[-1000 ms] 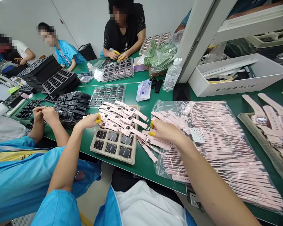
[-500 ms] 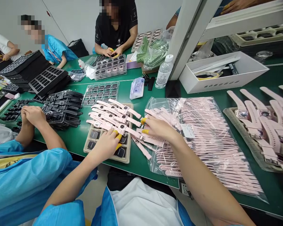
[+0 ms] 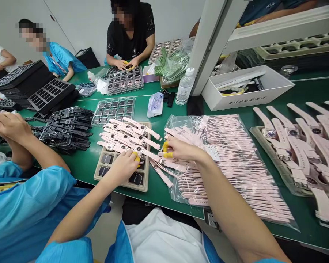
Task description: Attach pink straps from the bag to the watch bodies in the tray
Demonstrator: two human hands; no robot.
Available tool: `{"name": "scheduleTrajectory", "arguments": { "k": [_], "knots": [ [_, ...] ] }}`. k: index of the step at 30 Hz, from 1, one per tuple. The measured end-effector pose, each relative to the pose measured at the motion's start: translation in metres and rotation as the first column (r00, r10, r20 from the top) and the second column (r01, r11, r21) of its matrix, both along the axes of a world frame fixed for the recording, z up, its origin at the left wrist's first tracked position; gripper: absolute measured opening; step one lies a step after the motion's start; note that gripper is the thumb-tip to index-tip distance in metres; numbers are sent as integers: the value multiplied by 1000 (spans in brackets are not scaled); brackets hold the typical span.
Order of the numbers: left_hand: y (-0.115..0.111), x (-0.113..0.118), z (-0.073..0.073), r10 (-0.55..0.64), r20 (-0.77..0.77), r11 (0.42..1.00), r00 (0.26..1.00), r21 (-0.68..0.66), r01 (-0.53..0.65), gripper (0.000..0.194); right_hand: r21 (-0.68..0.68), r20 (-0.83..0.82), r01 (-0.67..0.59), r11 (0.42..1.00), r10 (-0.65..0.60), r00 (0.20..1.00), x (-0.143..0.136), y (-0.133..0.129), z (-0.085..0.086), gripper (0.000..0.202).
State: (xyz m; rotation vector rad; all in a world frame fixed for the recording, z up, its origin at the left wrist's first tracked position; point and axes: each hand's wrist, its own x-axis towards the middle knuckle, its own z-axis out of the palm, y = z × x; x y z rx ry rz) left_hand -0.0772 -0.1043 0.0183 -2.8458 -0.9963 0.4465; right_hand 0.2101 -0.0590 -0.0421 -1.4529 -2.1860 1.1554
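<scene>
Under the left hand (image 3: 123,166), the tray (image 3: 98,177) slot stays hidden

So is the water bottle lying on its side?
No, the water bottle stands upright on the green table, its white cap on top.

A green table (image 3: 84,164) carries many things. On the far left lie stacks of black trays (image 3: 44,93), and next to them a heap of black straps (image 3: 68,128). A clear tray (image 3: 113,109) with dark squares lies behind. A small white packet (image 3: 155,104) lies beside a water bottle (image 3: 184,87). A white box (image 3: 248,93) stands on the right, near a white post (image 3: 208,44). Green straps in plastic (image 3: 171,65) lie farther back. A person in a black shirt (image 3: 130,31) sits at the far side, a person in a blue coat (image 3: 61,60) on the left
</scene>
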Motion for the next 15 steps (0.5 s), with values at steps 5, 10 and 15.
{"name": "scheduleTrajectory", "arguments": {
  "k": [5, 10, 15],
  "knots": [
    [17, -8, 33, 212, 214, 960, 953, -228, -163, 14, -275, -448, -53, 960, -79, 891, 35, 1, 17, 42],
    [57, 20, 38, 438, 618, 885, 652, -425, -192, 19, -334, -824, 176, 926, -377, 423, 14, -2, 22, 42],
    [97, 68, -17, 322, 803, 918, 502, -394, 41, 32, -409, -855, 132, 903, -430, 289, -34, -7, 19, 43]
  ]
}}
